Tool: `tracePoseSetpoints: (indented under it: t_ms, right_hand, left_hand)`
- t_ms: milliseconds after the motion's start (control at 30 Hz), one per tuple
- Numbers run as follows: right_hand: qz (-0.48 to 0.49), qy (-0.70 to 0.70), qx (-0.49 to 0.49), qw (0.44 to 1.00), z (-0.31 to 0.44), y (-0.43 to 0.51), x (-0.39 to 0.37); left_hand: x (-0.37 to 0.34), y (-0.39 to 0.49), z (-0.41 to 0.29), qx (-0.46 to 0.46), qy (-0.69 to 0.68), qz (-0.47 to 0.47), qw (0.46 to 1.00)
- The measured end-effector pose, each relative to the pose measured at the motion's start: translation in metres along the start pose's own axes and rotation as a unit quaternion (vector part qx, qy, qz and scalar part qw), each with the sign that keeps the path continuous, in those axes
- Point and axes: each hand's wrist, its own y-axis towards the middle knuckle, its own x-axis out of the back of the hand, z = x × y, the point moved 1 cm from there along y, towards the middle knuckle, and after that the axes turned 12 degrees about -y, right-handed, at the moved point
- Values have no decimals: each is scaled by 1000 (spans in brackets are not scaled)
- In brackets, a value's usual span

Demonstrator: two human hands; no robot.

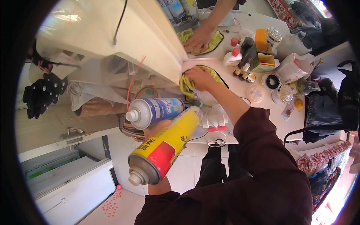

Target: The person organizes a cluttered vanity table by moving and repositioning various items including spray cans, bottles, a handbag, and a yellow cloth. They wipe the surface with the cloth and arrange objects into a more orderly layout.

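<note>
My left hand (157, 128), mostly hidden behind a yellow aerosol can (168, 140) with a red patch, holds that can together with a blue and white aerosol can (157, 111). Both cans tilt with their nozzles towards the lower left. On the pale tabletop, in the corner by the mirror and a cream panel, my right hand (200, 78) grips a bunched yellow-green cloth (187, 85) with dark edging. Part of the cloth spreads flat behind the hand. The mirror (253, 19) reflects the hand and cloth.
White bottle with red cap (233, 58), small bottles (242, 74), open box (265, 62), round clear container (255, 93) and jar with faceted lid (284, 94) stand right of the cloth. White plastic items (216, 118) and a cable lie near the table's front edge. Left is a cabinet with a metal handle (72, 131).
</note>
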Motion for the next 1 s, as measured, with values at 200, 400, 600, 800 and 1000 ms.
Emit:
tracePoseSetpoints:
  t_ms: [200,400,600,800,1000]
  right_hand:
    - [-66,65,17,996,-8,-73,-10]
    - [-127,88,-84,984,-34,-86,2]
    - [-80,4,-144,986,-42,-71,-8]
    - [-75,60,-109,989,-40,-141,-20]
    - [11,64,-96,993,-35,-165,11]
  left_hand:
    - [-6,-6,-9,-48,-62,55,995]
    - [-13,-7,-6,-136,8,167,976]
    - [-31,-18,0,-208,32,227,951]
    - [-63,-21,-3,-77,-65,140,985]
    - [-67,-35,8,-256,-5,315,914]
